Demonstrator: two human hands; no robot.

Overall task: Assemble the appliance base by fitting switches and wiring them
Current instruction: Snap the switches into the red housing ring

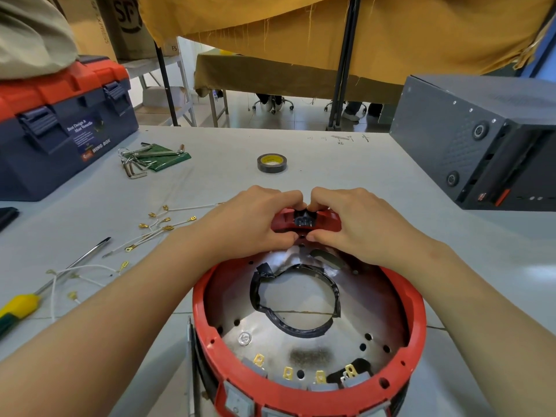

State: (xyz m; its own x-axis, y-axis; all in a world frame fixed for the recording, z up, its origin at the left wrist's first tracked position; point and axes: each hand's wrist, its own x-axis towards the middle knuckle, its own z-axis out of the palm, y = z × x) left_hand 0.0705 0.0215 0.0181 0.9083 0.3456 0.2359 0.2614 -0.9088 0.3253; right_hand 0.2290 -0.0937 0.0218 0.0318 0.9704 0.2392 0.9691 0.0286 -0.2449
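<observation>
A round red appliance base (313,395) with a shiny metal floor and a taped central hole lies tilted toward me on the table. Several grey switches with brass terminals (288,373) sit along its near rim. At the far rim a small black switch (304,219) sits in the red wall. My left hand (249,218) and my right hand (358,218) both pinch around that black switch, fingertips over the rim and thumbs below it. Loose white wires with brass terminals (156,227) lie on the table to the left.
A yellow-handled screwdriver (21,305) lies at the left edge. Hex keys on a green pouch (156,158), a roll of black tape (271,163) and a blue-orange toolbox (60,127) stand further back. A dark grey machine (481,139) occupies the right.
</observation>
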